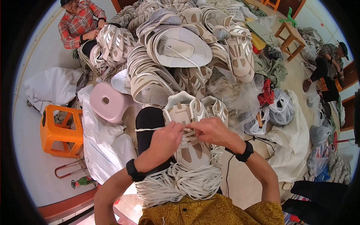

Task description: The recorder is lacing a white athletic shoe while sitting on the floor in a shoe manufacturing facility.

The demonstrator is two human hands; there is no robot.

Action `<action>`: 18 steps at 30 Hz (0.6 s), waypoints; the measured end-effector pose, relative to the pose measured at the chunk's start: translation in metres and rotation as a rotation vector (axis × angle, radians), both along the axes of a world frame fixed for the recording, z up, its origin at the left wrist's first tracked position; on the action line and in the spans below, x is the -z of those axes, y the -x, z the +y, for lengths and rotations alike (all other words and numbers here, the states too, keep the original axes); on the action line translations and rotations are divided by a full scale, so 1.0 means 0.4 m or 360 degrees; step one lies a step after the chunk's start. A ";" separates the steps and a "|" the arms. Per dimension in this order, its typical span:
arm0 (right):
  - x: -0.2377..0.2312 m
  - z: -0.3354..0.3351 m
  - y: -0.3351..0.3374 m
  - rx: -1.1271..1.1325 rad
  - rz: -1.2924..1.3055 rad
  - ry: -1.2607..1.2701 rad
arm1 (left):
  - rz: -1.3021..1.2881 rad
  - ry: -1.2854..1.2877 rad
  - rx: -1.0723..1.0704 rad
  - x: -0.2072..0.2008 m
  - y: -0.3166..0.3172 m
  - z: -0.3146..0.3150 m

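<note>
A beige-and-white shoe upper [193,155] with white laces across its front lies in front of me, its tongue and collar pointing away. My left hand [163,140] is closed in a pinch on a white shoelace [148,129], whose loose end sticks out to the left. Close beside it, my right hand [213,131] is closed at the eyelet edge, fingertips on the lacing and almost touching the left ones. A thick bundle of white shoelaces [180,183] hangs over the near side, against my shirt. A black padded surface [149,122] shows left of the upper.
A large heap of stacked shoe uppers [180,45] rises ahead. At left stand a pink stool [107,101] and an orange stool [62,131]. Plastic bags [281,107] and a wooden stool [290,39] are to the right. Two people [80,22] work at far left and far right.
</note>
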State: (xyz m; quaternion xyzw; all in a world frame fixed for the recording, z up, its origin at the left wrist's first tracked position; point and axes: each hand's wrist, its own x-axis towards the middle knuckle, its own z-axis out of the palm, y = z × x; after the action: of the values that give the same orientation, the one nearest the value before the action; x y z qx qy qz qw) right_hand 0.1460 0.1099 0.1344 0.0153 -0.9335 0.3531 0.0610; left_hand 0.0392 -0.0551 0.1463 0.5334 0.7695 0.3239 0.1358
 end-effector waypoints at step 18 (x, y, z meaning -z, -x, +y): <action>0.046 0.005 -0.002 0.0136 0.0231 0.0353 | 0.0908 0.0290 0.0376 -0.015 0.069 -0.044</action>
State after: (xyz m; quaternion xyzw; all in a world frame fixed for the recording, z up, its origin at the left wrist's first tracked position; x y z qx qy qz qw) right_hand 0.1469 0.1120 0.1159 -0.0058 -0.8816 0.4493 0.1446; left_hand 0.0115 -0.0727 0.1522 0.6740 0.7352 0.0731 -0.0016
